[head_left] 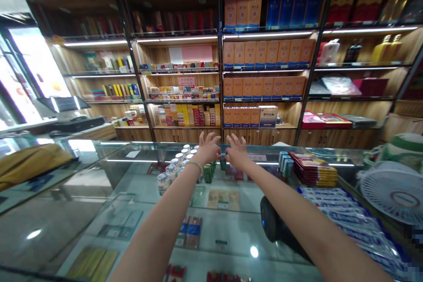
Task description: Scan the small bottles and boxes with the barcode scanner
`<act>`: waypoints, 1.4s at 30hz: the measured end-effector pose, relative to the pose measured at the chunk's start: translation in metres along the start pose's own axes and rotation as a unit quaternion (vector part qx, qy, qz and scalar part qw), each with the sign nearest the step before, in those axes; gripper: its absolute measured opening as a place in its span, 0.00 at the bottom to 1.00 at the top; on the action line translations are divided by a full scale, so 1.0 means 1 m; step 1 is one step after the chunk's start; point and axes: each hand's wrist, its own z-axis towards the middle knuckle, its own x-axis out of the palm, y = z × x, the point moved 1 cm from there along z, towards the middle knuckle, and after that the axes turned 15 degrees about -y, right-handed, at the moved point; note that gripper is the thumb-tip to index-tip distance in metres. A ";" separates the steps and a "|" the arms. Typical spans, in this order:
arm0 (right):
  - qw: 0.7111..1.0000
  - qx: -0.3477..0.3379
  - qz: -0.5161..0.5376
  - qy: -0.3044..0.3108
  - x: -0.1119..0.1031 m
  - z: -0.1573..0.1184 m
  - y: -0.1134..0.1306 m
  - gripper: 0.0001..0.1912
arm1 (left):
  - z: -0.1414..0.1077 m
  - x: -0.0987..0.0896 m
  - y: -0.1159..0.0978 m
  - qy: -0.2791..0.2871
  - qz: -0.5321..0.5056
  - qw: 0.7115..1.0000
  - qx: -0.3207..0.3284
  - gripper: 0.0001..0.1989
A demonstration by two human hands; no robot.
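Over the glass counter (145, 211), both my arms reach forward. My left hand (208, 148), with a bracelet at the wrist, has its thumb and index fingertips at the left side of a small blue-green box (223, 164). From the right side, my right hand (236, 152) pinches at the same box, its other fingers raised. How firmly each holds it is hard to see. Below my left hand stand small green boxes (208, 172) in a row, beside a cluster of white-lidded jars (172, 169). More small blue-green boxes (286, 164) stand to the right.
Red-and-yellow packets (312, 169) are stacked at right, beside blue-and-white packs (353, 220) and a white fan (395, 191). A black handheld device (272, 220) sits under my right forearm. Shelves of orange boxes (267, 55) line the back wall. A yellow-brown bag (33, 163) lies left.
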 end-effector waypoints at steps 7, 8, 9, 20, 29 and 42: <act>0.996 -0.058 -0.065 -0.026 0.016 0.015 -0.002 0.14 | 0.008 0.010 0.010 0.028 0.022 0.999 -0.004 0.05; 0.995 -0.064 -0.071 -0.026 0.018 0.017 -0.001 0.15 | 0.009 0.011 0.011 0.031 0.025 0.999 -0.006 0.05; 0.994 -0.069 -0.077 -0.026 0.019 0.019 -0.001 0.15 | 0.010 0.012 0.012 0.034 0.027 0.999 -0.009 0.05; 0.994 -0.062 -0.086 -0.008 0.023 0.026 0.002 0.17 | 0.013 0.011 0.013 0.058 0.036 0.997 -0.033 0.04; 0.995 -0.043 -0.088 0.011 0.015 0.024 0.003 0.18 | 0.013 0.010 0.015 0.083 0.044 0.995 -0.044 0.09; 0.997 0.013 -0.074 0.029 -0.025 0.002 -0.008 0.35 | 0.007 -0.012 0.002 0.074 0.070 0.992 -0.072 0.31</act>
